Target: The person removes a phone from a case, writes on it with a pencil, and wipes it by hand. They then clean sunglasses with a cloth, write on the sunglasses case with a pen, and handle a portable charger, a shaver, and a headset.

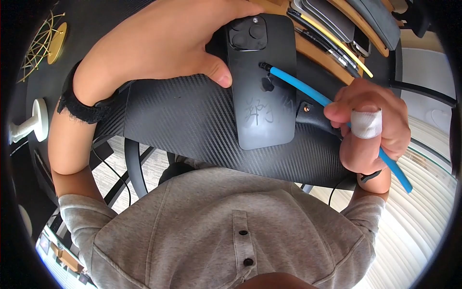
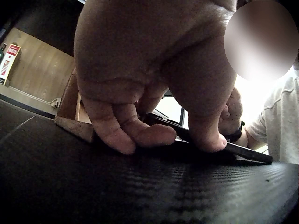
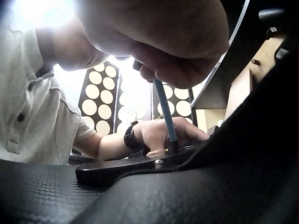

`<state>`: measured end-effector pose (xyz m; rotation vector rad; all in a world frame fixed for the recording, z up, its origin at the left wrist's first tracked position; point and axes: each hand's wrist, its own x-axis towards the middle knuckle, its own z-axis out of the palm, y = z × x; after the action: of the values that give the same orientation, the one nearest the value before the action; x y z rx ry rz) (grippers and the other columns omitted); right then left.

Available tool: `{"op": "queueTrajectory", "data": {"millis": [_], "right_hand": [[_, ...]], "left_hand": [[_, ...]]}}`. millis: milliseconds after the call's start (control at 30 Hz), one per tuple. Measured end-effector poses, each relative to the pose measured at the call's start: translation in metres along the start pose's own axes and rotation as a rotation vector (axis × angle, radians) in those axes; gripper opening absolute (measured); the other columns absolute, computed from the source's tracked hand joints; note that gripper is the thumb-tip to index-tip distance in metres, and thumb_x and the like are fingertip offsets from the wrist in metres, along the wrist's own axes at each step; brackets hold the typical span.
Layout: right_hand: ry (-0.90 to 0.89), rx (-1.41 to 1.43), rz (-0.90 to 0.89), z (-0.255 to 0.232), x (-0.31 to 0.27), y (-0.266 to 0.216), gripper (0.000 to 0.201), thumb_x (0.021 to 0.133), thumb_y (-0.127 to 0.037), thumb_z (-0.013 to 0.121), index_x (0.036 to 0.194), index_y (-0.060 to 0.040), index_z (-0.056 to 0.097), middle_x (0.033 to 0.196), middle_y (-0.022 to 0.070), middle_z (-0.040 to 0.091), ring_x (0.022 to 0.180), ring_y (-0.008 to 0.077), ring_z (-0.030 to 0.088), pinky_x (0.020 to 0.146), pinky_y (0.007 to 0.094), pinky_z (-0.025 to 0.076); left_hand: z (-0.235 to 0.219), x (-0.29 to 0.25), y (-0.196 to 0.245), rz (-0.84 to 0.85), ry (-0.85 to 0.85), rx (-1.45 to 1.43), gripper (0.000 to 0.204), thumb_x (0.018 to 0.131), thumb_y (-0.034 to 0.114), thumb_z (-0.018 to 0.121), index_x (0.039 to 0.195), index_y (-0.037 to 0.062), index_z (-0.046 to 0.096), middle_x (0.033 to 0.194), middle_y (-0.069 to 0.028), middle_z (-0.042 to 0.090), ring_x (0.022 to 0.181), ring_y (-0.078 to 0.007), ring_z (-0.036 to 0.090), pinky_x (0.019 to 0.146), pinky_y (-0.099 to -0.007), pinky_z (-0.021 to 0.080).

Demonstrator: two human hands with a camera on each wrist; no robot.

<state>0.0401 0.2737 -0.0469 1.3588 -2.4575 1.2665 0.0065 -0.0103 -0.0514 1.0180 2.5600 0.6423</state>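
A dark smartphone [image 1: 262, 103] lies back up over the black textured surface [image 1: 183, 115], with handwritten-looking marks on its lower half. My left hand [image 1: 163, 41] holds its far left side, the thumb along the edge and the fingers around the top end. In the left wrist view, several left fingertips [image 2: 156, 136] rest low at the surface. My right hand [image 1: 378, 127], with white tape on a finger, grips a slim blue pen-like stick [image 1: 301, 86]. The stick's black tip is over the phone's back near the logo, and its other end sticks out below the hand.
A wooden organizer [image 1: 308, 50] at the far right holds a yellow stick [image 1: 332, 41], pens and flat dark devices. Near the phone's right edge is a black piece with a metal stud [image 1: 306, 109]. A gold wire ornament [image 1: 57, 43] and a white stand [image 1: 41, 120] are at left.
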Motion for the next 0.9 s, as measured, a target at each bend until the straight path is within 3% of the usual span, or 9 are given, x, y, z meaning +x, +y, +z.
{"op": "queueTrajectory", "data": {"millis": [233, 700, 900], "right_hand": [[0.054, -0.037, -0.025, -0.001, 0.0, 0.006, 0.048, 0.111, -0.023, 0.041, 0.082, 0.003, 0.069, 0.074, 0.0122, 0.066, 0.051, 0.0094, 0.055, 0.043, 0.0215, 0.036], [0.064, -0.051, 0.034, 0.0, -0.004, 0.004, 0.05, 0.112, -0.028, 0.044, 0.08, 0.0028, 0.068, 0.072, 0.0103, 0.066, 0.052, 0.0096, 0.056, 0.043, 0.0216, 0.036], [0.031, -0.051, 0.003, -0.001, -0.002, 0.003, 0.05, 0.112, -0.026, 0.044, 0.078, 0.0026, 0.067, 0.071, 0.0109, 0.065, 0.051, 0.0098, 0.055, 0.044, 0.0218, 0.037]], "left_hand": [[0.002, -0.001, -0.002, 0.025, 0.013, 0.041, 0.089, 0.076, 0.039, 0.088, 0.14, -0.01, 0.048, 0.113, -0.0206, 0.06, 0.11, -0.0384, 0.062, 0.093, -0.0429, 0.051], [-0.011, -0.001, 0.018, -0.047, -0.041, 0.029, 0.091, 0.075, 0.04, 0.089, 0.14, -0.0098, 0.048, 0.112, -0.0198, 0.06, 0.108, -0.0376, 0.062, 0.091, -0.0425, 0.051], [-0.007, -0.001, 0.004, 0.014, -0.036, 0.036, 0.091, 0.075, 0.041, 0.088, 0.14, -0.0094, 0.049, 0.112, -0.0196, 0.06, 0.107, -0.0376, 0.062, 0.09, -0.0429, 0.051]]}}
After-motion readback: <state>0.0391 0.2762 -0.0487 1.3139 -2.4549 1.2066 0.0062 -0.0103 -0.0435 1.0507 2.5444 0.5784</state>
